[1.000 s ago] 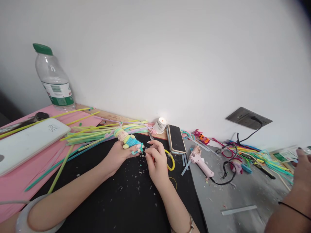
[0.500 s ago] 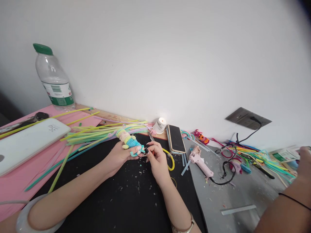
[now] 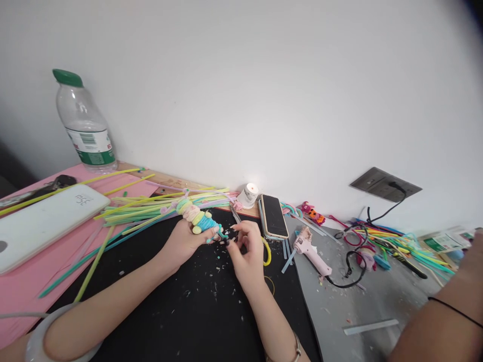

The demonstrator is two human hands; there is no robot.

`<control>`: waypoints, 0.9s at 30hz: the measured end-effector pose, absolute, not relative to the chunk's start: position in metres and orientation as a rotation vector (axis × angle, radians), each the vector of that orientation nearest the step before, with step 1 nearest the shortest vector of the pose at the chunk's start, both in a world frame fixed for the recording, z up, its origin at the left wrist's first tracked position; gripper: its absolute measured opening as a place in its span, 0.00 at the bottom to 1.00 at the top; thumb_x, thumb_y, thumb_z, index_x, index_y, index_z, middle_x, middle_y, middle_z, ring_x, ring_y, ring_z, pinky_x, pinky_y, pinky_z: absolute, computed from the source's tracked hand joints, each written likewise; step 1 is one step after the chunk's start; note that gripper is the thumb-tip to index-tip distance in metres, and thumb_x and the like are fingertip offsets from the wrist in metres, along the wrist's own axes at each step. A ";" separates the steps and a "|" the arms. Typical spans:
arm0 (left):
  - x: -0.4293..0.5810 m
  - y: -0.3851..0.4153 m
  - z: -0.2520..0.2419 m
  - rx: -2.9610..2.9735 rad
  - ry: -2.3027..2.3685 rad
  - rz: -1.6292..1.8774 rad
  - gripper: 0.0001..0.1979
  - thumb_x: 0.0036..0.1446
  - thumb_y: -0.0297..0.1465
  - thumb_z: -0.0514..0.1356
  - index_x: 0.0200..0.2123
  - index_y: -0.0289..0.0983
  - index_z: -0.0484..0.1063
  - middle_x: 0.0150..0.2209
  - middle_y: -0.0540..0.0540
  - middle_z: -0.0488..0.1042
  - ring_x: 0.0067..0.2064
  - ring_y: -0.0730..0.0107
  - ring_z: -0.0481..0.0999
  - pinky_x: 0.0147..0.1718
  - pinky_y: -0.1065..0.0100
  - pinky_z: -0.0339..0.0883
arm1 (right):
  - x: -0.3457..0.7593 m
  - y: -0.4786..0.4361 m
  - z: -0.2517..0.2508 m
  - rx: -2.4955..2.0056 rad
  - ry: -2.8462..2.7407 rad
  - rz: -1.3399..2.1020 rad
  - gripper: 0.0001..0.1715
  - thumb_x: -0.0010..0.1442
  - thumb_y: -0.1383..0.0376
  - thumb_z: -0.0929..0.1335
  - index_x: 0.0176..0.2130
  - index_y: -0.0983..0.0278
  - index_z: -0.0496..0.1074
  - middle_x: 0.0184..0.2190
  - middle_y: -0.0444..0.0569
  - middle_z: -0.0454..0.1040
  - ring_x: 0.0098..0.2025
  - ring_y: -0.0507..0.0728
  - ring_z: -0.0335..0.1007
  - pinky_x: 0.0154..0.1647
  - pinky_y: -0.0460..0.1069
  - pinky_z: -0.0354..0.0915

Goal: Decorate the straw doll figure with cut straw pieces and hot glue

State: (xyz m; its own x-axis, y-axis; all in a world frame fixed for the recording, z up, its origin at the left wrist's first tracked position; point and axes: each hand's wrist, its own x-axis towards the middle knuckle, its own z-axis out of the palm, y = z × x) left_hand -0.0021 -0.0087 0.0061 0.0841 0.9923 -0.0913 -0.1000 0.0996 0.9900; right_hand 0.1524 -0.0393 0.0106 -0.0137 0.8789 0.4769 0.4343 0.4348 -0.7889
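Note:
My left hand (image 3: 183,240) is closed round a small figure (image 3: 195,215) wound from pastel pipe cleaners, pink, yellow and blue, tilted up to the left over the black mat (image 3: 196,301). My right hand (image 3: 245,251) meets it at the figure's lower blue end, fingers pinched there on a small dark part I cannot make out. A yellow loop (image 3: 267,251) lies just behind my right hand.
A pile of pipe cleaners (image 3: 147,206) lies to the left, beside a white power bank (image 3: 45,216) and a bottle (image 3: 83,125). A phone (image 3: 273,215), a lit candle (image 3: 249,194), a pink glue gun (image 3: 311,249) and more pipe cleaners (image 3: 400,241) are on the right. Another person's arm (image 3: 445,317) is at the far right.
My right hand's fingers have shifted at the figure's blue end. The figure tilted slightly. The other person's hand at the right has drawn back toward the frame edge.

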 end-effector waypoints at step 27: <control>0.002 -0.014 0.002 1.080 1.070 1.055 0.14 0.43 0.37 0.66 0.33 0.37 0.73 0.32 0.47 0.77 0.37 0.59 0.77 0.38 0.59 0.74 | 0.157 -0.034 0.010 -1.355 -1.612 0.337 0.13 0.58 0.68 0.62 0.44 0.64 0.68 0.30 0.46 0.68 0.27 0.51 0.62 0.28 0.46 0.60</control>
